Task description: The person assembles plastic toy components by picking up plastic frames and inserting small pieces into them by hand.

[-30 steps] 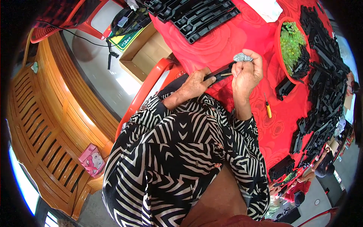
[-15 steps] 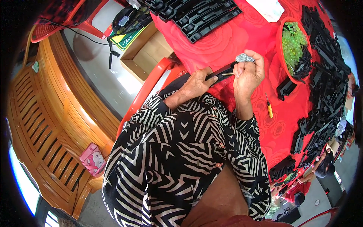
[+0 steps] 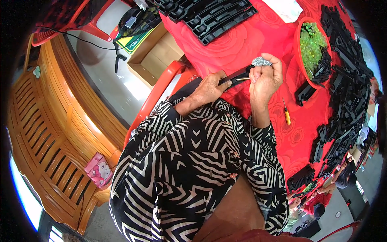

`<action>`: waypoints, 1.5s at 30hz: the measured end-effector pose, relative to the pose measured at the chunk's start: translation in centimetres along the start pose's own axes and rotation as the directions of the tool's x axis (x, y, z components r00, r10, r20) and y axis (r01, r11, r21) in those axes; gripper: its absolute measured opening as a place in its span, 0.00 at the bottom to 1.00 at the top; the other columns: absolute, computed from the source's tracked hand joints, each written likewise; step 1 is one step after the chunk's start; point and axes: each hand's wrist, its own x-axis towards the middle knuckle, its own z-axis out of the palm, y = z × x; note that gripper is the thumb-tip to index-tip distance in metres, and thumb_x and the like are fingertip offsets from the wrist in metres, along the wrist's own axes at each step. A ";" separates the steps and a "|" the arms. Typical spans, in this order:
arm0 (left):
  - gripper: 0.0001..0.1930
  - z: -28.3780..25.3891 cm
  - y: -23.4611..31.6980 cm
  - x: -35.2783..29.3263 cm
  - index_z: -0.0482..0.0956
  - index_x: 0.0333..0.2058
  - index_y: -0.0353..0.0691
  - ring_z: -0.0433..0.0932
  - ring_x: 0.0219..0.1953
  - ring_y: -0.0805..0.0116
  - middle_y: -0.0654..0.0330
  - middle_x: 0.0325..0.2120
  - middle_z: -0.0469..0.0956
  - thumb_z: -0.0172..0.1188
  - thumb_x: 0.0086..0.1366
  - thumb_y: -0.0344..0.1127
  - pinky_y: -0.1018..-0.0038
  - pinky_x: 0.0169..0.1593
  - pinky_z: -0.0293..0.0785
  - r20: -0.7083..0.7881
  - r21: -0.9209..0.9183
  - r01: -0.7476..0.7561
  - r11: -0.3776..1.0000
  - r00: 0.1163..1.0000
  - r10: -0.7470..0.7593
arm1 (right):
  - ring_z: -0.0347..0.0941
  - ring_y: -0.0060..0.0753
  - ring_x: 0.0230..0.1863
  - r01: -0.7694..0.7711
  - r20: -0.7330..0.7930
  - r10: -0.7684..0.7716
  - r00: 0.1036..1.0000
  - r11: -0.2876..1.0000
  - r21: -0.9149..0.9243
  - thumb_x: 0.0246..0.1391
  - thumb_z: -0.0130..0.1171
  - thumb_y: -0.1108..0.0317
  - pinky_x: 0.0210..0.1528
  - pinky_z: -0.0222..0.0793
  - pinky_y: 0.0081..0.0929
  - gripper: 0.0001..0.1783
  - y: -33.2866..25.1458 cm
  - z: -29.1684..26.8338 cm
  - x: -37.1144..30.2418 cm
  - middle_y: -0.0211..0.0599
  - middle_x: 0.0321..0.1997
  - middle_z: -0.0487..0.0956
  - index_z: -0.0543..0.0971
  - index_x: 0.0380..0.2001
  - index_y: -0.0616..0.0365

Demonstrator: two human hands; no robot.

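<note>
My left hand [image 3: 209,88] is closed round one end of a long black plastic part [image 3: 238,73], which slants up to the right above the table edge. Over the other end, my right hand [image 3: 265,84] is clenched on a tool with a silver, foil-like handle [image 3: 261,61]. A thin metal shaft [image 3: 243,79] sticks out of that fist towards my left hand, close along the black part. Whether its tip touches the part, I cannot tell. A yellow-handled screwdriver [image 3: 287,116] lies on the red tablecloth [image 3: 242,36] to the right of my right wrist.
Beyond the screwdriver stands a red basin [image 3: 299,48] of green pieces and some black ones. Black plastic parts [image 3: 348,92] are heaped along the right; more lie in rows [image 3: 217,22] at the far side. A red chair [image 3: 155,90], cardboard box [image 3: 155,60] and wooden bench [image 3: 60,133] are left. Other people work lower right.
</note>
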 end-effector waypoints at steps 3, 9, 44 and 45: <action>0.13 0.1 -0.2 0.0 0.71 0.32 0.30 0.71 0.21 0.59 0.45 0.16 0.68 0.56 0.57 0.37 0.65 0.29 0.66 0.000 0.000 0.028 1.000 1.000 -0.028 | 0.53 0.14 0.11 0.007 -0.003 -0.007 1.000 1.000 0.000 0.44 0.32 0.86 0.10 0.49 0.15 0.16 0.0 0.1 0.0 0.30 0.13 0.62 0.70 0.32 0.65; 0.13 0.0 0.0 0.0 0.71 0.32 0.30 0.72 0.22 0.57 0.44 0.17 0.69 0.56 0.57 0.36 0.65 0.30 0.66 0.014 0.014 0.020 1.000 1.000 -0.020 | 0.53 0.14 0.10 0.015 -0.008 -0.015 1.000 0.999 -0.050 0.43 0.31 0.86 0.10 0.49 0.15 0.17 0.0 0.3 -0.2 0.31 0.13 0.63 0.70 0.32 0.65; 0.08 0.2 -0.4 -0.3 0.69 0.32 0.33 0.63 0.21 0.78 0.64 0.16 0.65 0.53 0.62 0.33 0.76 0.26 0.63 0.068 -0.226 -0.037 0.973 0.996 0.054 | 0.56 0.15 0.10 0.133 0.015 -0.133 0.991 0.967 -0.215 0.44 0.32 0.85 0.11 0.53 0.16 0.16 0.7 0.8 -0.4 0.31 0.13 0.66 0.72 0.28 0.64; 0.08 0.2 -0.3 -0.3 0.69 0.32 0.33 0.63 0.21 0.78 0.64 0.16 0.65 0.53 0.62 0.33 0.76 0.26 0.63 0.068 -0.227 -0.038 0.973 0.996 0.055 | 0.56 0.15 0.10 0.134 0.015 -0.133 0.991 0.967 -0.216 0.44 0.32 0.85 0.11 0.53 0.16 0.16 0.7 0.8 -0.4 0.31 0.13 0.66 0.72 0.28 0.64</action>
